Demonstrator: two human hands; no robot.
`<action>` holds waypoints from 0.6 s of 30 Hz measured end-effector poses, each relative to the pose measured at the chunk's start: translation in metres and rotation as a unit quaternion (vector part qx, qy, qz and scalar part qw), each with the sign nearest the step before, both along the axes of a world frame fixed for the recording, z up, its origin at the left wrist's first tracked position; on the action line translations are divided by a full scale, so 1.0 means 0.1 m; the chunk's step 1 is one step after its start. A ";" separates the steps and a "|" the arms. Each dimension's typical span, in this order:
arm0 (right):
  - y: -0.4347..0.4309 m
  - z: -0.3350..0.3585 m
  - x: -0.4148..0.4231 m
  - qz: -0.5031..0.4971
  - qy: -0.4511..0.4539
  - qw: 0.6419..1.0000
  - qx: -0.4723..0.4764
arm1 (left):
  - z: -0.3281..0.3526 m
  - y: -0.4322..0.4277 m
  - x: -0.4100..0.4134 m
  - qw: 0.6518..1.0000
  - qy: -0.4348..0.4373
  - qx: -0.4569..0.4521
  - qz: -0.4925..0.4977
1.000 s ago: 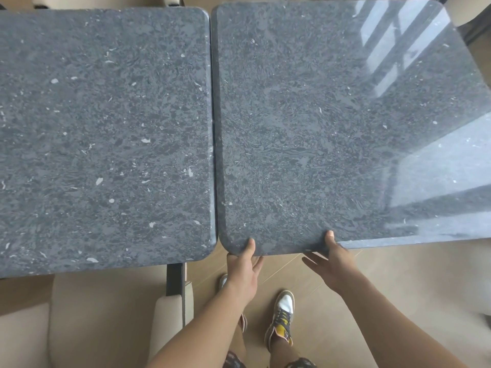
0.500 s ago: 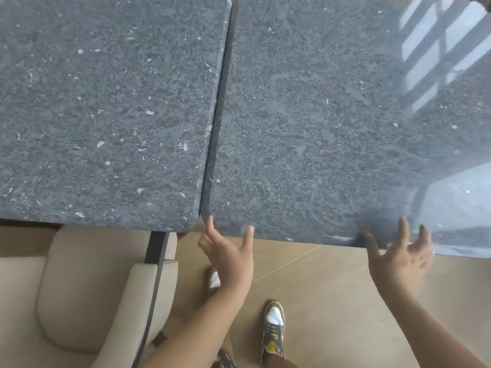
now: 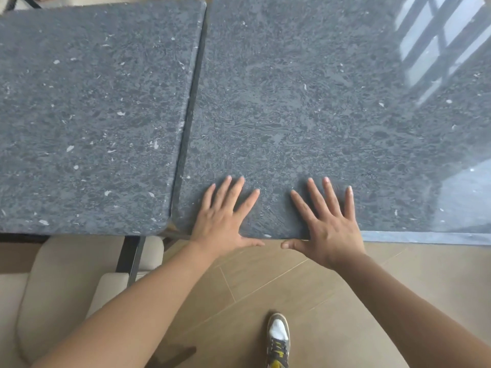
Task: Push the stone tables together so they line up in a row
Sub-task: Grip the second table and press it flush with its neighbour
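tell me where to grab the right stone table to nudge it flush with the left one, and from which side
Take the right stone table by its near edge, from the standing side where the left hand and right hand lie flat. The slab is broad, smooth and glossy, so flat palms may slip; its rounded rim lets fingers hook under. A thin dark gap remains beside the left stone table, so push leftward.

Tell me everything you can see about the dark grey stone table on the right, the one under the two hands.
The right dark grey stone table has a polished, speckled top with rounded corners, and window light reflects on its right part. It stands level beside the left dark grey stone table; a narrow dark gap separates them. Its near edge sits slightly closer to the person than its neighbour's. The left hand and right hand lie flat on it near that edge, fingers spread, thumbs off the edge.
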State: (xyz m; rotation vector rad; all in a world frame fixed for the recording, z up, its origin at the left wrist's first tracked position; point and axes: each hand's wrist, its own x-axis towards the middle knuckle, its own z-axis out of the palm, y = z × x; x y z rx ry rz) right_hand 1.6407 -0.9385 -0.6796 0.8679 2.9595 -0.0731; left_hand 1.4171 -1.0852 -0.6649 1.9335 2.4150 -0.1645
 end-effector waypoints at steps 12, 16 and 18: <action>-0.17 -0.12 -0.28 0.001 0.037 0.997 0.071 | -0.14 -0.02 -0.01 0.997 0.034 0.065 -0.027; -0.21 -0.10 -0.28 -0.004 0.059 0.994 0.092 | -0.13 -0.03 0.00 0.996 0.043 0.066 -0.029; -0.21 -0.10 -0.29 0.004 0.072 0.992 0.106 | -0.12 -0.02 -0.01 0.996 0.048 0.068 -0.030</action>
